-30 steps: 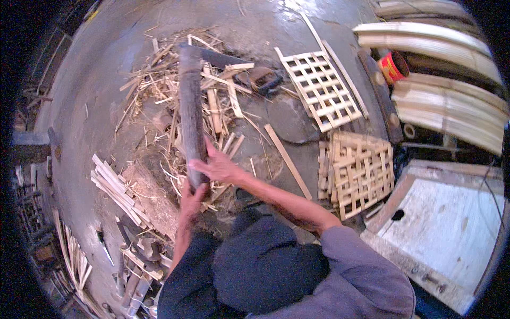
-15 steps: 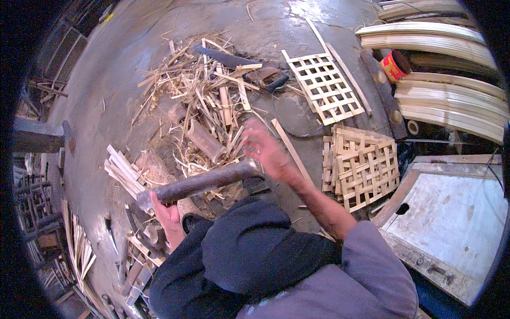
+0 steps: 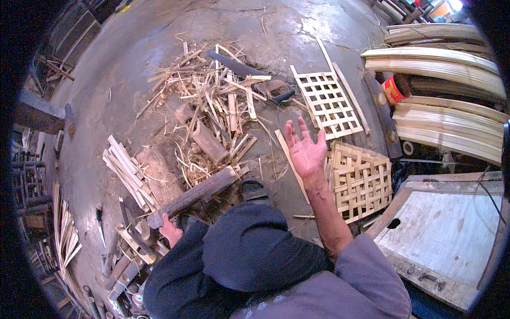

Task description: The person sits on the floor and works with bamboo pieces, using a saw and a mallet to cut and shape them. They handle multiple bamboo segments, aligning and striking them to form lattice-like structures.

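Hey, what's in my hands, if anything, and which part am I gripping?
Your left hand holds the dark brown log near its left end; your right hand is open, holding nothing.

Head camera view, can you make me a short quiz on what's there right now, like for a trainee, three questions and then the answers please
1. Multiple choice: which hand touches the log? A: right. B: left. C: neither.
2. True or false: the saw lies farther from the person than the log.
3. Fill the gap: the right hand is open and holds ____.

Key:
1. B, the left hand is at one end of the log.
2. True, it lies beyond the log, by the scrap strips.
3. Nothing.
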The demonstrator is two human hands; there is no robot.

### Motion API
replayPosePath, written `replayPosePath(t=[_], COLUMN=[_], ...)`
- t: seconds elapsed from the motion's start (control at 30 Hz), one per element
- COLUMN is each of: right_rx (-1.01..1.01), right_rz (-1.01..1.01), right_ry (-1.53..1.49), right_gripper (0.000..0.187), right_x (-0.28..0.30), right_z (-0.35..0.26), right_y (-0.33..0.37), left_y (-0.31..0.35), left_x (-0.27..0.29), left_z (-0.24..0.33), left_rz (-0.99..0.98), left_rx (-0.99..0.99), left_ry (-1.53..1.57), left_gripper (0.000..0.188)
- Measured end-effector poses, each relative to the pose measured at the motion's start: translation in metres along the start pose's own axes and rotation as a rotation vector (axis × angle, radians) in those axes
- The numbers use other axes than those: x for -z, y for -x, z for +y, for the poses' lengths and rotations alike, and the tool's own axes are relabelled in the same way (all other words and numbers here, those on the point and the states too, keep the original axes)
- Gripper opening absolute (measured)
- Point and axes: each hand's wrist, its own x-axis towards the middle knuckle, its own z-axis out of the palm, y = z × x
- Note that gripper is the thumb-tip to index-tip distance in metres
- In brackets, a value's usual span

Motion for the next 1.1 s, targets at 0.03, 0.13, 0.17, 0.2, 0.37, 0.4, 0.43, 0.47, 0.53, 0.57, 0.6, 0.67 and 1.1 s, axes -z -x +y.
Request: replayPosePath(t=[0.03, 0.13, 0.17, 0.2, 0.37, 0.4, 0.43, 0.47, 0.53, 0.57, 0.6, 0.67, 1.1], right_rx=[-0.013, -0.019, -0.014, -0.008, 0.124, 0.119, 0.169, 0.217, 0.457, 0.587, 0.613, 0.672, 0.197], right_rz=[-0.003, -0.014, -0.009, -0.003, 0.077, 0.076, 0.101, 0.133, 0.142, 0.152, 0.104, 0.001, 0.13], right_ry=[-0.013, -0.025, -0.026, -0.027, 0.961, 1.241, 1.543, 1.849, 2.225, 2.41, 2.535, 2.787, 2.14], right_gripper=[0.062, 0.06, 0.057, 0.055, 0.033, 0.03, 0.03, 0.03, 0.029, 0.028, 0.027, 0.025, 0.008], right_x=[-0.001, -0.005, -0.005, -0.005, 0.082, 0.097, 0.107, 0.113, 0.154, 0.178, 0.195, 0.224, 0.21], right_z=[0.003, 0.003, 0.003, 0.004, -0.016, -0.015, -0.025, -0.038, -0.064, -0.078, -0.086, -0.1, -0.095], right_y=[0.001, 0.003, 0.005, 0.006, -0.016, -0.011, -0.007, 0.001, 0.006, 0.009, 0.015, 0.025, 0.035], left_y=[-0.001, -0.007, -0.005, 0.002, 0.004, 0.002, 0.001, 0.0, -0.001, -0.002, -0.003, -0.007, 0.004], left_x=[0.002, -0.007, -0.01, -0.01, -0.009, -0.005, -0.002, -0.001, 0.007, 0.009, 0.013, 0.02, 0.017], left_z=[0.002, -0.006, -0.005, -0.001, -0.006, -0.006, -0.007, -0.009, -0.006, -0.008, -0.008, -0.01, -0.004], left_rz=[0.019, 0.111, 0.153, 0.226, 0.297, 0.308, 0.321, 0.328, 0.349, 0.358, 0.368, 0.393, 0.309], left_rx=[-0.028, -0.105, -0.136, -0.127, -0.288, -0.322, -0.357, -0.38, -0.444, -0.471, -0.499, -0.549, -0.591], left_ry=[-0.045, -0.045, -0.03, -0.165, -0.379, -0.419, -0.453, -0.485, -0.547, -0.577, -0.603, -0.666, -0.695], left_gripper=[0.052, 0.057, 0.058, 0.061, 0.067, 0.068, 0.069, 0.07, 0.073, 0.074, 0.075, 0.078, 0.074])
